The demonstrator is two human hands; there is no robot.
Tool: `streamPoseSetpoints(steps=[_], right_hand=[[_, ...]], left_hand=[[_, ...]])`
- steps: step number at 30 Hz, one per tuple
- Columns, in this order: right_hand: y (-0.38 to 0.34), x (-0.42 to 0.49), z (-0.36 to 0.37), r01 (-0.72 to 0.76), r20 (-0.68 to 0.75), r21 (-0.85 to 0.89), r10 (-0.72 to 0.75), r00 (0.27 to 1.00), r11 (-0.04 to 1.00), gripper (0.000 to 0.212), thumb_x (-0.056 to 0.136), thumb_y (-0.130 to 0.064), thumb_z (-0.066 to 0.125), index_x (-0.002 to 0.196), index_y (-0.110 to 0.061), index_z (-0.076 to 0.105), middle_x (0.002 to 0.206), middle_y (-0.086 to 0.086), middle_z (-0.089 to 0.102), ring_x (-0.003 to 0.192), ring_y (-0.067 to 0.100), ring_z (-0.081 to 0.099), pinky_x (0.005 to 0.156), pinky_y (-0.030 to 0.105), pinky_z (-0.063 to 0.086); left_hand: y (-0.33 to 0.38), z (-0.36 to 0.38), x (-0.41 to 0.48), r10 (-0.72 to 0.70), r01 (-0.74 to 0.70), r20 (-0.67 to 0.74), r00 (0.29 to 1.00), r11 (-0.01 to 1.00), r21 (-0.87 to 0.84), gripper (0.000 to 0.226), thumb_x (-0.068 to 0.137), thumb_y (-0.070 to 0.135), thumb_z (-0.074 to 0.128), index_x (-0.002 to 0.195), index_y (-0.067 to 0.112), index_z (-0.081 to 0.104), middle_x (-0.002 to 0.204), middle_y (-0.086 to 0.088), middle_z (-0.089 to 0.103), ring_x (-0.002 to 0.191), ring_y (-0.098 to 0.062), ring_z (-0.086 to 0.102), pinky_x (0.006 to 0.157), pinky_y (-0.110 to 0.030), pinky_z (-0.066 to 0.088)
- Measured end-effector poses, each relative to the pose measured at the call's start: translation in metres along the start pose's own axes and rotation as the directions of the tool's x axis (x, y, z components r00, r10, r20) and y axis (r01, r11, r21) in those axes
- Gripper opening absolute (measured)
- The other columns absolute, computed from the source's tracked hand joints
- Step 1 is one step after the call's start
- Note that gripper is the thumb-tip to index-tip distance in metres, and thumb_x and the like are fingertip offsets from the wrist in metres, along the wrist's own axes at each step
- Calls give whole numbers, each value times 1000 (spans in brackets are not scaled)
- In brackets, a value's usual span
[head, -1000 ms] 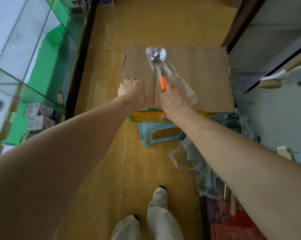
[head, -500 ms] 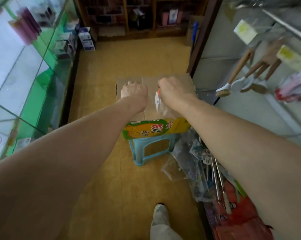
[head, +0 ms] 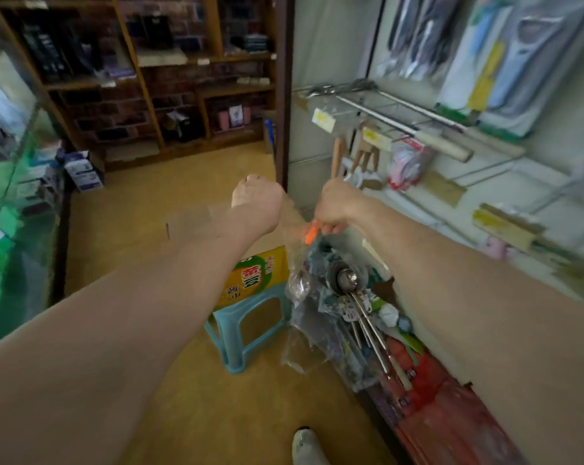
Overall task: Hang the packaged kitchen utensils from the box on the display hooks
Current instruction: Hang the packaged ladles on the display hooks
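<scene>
Right hand (head: 334, 209) pinches bagged ladle (head: 299, 285) right of box (head: 257, 273); left hand (head: 257, 203) curled, hold unclear. Best steady bag before hooks (head: 378, 113).

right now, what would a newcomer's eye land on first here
First, the right hand mid-frame, pinching the orange handle of a bagged ladle that dangles beside the cardboard box on a blue stool. The left hand is above the box top. On the right wall, display hooks carry hanging utensils, with a heap of bagged utensils below.
</scene>
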State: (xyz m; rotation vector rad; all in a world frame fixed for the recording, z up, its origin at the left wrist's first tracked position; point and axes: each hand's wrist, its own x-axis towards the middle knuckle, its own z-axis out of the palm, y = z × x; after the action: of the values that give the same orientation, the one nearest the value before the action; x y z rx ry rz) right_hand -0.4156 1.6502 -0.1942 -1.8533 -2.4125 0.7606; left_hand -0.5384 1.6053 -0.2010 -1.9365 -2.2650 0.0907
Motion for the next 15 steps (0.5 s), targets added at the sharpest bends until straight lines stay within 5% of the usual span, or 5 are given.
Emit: streamPoseSetpoints(steps=[5, 9, 15], right_hand=[[43, -68, -29, -37, -153, -124, 18, 988, 992, 5, 85, 2, 63, 87, -2, 66, 88, 12, 71, 77, 23, 70, 69, 33, 59], [83, -125, -44, -107, -310, -307, 7, 951, 946, 19, 88, -12, 59, 103, -14, 69, 110, 4, 66, 96, 21, 64, 82, 34, 55], [143, -209, -73, -233, -413, -208, 131, 901, 950, 26, 89, -22, 52, 109, -18, 70, 116, 2, 63, 106, 23, 59, 83, 32, 51]], left_hand=[[43, -34, -25, 140, -140, -55, 989, 990, 4, 33, 91, 2, 53, 123, 0, 56, 123, -18, 51, 116, -33, 49, 91, -37, 45], [92, -56, -41, 241, -251, -80, 967, 957, -148, 28, 93, 12, 54, 119, 4, 60, 119, -14, 57, 112, -31, 54, 88, -39, 48], [177, -95, -83, 481, -471, -100, 871, 760, -447, 26, 92, 21, 54, 106, 7, 69, 112, -12, 66, 104, -29, 61, 84, -33, 50]])
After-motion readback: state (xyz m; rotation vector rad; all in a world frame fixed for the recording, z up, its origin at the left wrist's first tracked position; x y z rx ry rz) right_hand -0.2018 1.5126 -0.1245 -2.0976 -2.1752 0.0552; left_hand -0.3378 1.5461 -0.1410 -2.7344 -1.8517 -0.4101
